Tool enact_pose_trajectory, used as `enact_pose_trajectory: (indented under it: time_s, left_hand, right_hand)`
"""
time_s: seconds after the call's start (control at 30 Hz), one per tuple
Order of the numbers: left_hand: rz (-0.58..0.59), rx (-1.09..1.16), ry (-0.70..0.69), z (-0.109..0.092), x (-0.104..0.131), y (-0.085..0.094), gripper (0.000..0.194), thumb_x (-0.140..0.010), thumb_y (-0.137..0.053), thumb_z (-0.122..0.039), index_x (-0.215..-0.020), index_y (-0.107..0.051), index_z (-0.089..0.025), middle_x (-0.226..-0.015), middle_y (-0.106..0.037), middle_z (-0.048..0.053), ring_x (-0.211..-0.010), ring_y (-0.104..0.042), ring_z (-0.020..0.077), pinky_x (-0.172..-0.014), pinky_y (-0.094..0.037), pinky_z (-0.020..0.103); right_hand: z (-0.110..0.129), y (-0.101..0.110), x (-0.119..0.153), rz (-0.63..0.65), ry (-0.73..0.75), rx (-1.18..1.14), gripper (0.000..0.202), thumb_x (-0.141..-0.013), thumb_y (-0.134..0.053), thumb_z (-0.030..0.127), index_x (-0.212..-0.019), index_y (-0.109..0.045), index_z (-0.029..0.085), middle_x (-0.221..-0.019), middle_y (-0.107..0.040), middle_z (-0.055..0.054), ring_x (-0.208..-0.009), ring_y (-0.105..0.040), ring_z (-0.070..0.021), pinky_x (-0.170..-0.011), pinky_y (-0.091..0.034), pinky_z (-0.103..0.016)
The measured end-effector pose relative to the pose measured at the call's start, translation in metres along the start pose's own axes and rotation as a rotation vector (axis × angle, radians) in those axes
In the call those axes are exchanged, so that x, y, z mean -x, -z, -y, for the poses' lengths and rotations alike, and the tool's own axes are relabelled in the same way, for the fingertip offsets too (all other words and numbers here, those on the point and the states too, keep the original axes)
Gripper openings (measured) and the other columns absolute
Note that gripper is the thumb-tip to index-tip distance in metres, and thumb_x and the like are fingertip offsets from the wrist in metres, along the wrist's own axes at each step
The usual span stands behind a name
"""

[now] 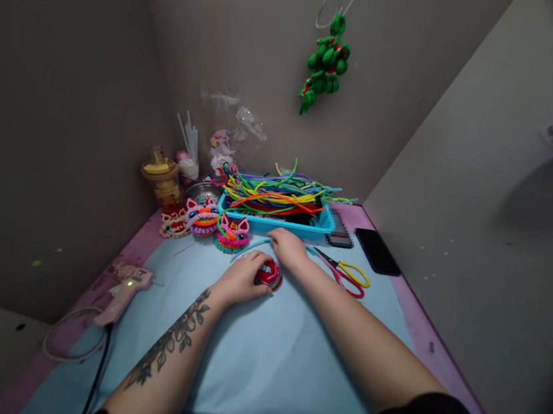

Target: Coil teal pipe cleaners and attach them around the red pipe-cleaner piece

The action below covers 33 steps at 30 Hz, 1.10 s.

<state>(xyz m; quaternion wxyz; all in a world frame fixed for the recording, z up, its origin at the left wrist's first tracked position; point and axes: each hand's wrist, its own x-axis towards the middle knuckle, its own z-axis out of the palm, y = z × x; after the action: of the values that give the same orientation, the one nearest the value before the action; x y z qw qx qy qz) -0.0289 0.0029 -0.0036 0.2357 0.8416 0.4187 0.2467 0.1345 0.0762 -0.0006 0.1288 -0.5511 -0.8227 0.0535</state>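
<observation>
Left hand (244,277) clamped on round red striped piece (275,274), mid-worktop (306,378); right hand (291,249), one o'clock, at thin light-blue stem (257,242) (grip? can't tell). Red-and-yellow-handled metal scissors (336,266), three o'clock: rightward sweep could nick that hand.

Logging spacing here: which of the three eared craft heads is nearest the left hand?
The rightmost head, teal along its base, is nearest the left hand; the middle head and leftmost head sit farther left.
</observation>
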Motion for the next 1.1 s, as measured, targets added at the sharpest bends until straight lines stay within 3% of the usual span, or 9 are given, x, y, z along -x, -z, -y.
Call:
enact_pose_trajectory:
  time_s: [0.2,0.4,0.6,0.7,0.8,0.93,1.1]
  left_hand:
    - [-0.018,-0.038,0.005,0.005,0.002,0.002,0.061,-0.063,-0.075,-0.034,-0.118,-0.053,-0.021,-0.116,-0.058,0.012,-0.105,-0.055,0.0293,-0.09,-0.043,0.04]
    - [-0.1,0.017,0.101,0.015,0.0,-0.007,0.065,-0.068,-0.071,-0.03,-0.127,-0.045,-0.018,-0.122,-0.056,0.014,-0.111,-0.054,0.029,-0.095,-0.043,0.041]
    - [-0.266,0.233,0.193,0.024,-0.006,-0.009,0.068,-0.06,-0.077,-0.023,-0.123,-0.052,-0.017,-0.122,-0.056,0.015,-0.113,-0.053,0.0292,-0.095,-0.042,0.042]
    - [-0.324,0.423,0.243,0.026,-0.007,-0.002,0.056,-0.062,-0.076,-0.026,-0.115,-0.062,-0.018,-0.105,-0.063,0.01,-0.096,-0.061,0.0254,-0.081,-0.049,0.037]
    - [-0.259,0.612,0.268,0.024,-0.006,0.005,0.044,-0.065,-0.074,-0.029,-0.107,-0.068,-0.016,-0.083,-0.068,0.006,-0.078,-0.063,0.0208,-0.071,-0.05,0.032]
    - [-0.235,0.712,0.332,0.017,-0.005,0.009,0.037,-0.06,-0.077,-0.03,-0.093,-0.072,-0.014,-0.084,-0.072,0.008,-0.077,-0.065,0.0221,-0.072,-0.05,0.033]
    - [-0.322,0.797,0.41,0.01,-0.009,0.009,0.028,-0.057,-0.08,-0.035,-0.075,-0.072,-0.015,-0.073,-0.07,0.006,-0.068,-0.063,0.0194,-0.067,-0.05,0.031]
  right_hand:
    - [0.002,-0.012,-0.02,0.047,0.089,0.103,0.02,-0.085,-0.049,0.012,-0.089,-0.068,0.018,-0.095,-0.067,-0.012,-0.091,-0.062,-0.0232,-0.073,-0.045,-0.03]
    - [-0.011,0.015,-0.006,-0.008,0.059,0.145,0.022,-0.088,-0.045,0.018,-0.097,-0.065,0.018,-0.1,-0.066,-0.012,-0.091,-0.059,-0.0237,-0.074,-0.043,-0.031]
    - [-0.029,0.048,0.037,-0.356,0.075,0.03,0.025,-0.091,-0.044,0.024,-0.095,-0.068,0.019,-0.09,-0.067,-0.01,-0.092,-0.054,-0.026,-0.083,-0.041,-0.037]
    - [-0.03,0.041,0.064,-0.361,0.084,-0.061,0.022,-0.088,-0.047,0.02,-0.091,-0.069,0.02,-0.085,-0.067,-0.008,-0.084,-0.056,-0.0235,-0.08,-0.043,-0.035]
    - [-0.026,0.02,0.084,-0.321,0.055,-0.094,0.022,-0.086,-0.049,0.016,-0.088,-0.07,0.022,-0.084,-0.068,-0.007,-0.085,-0.057,-0.0231,-0.08,-0.044,-0.034]
    - [-0.021,-0.004,0.092,-0.306,-0.001,-0.133,0.021,-0.087,-0.05,0.017,-0.09,-0.07,0.02,-0.083,-0.067,-0.007,-0.083,-0.058,-0.0221,-0.076,-0.045,-0.032]
    - [-0.019,-0.008,0.093,-0.284,-0.001,-0.314,0.019,-0.086,-0.052,0.021,-0.089,-0.071,0.021,-0.084,-0.07,-0.006,-0.085,-0.059,-0.0215,-0.079,-0.045,-0.033]
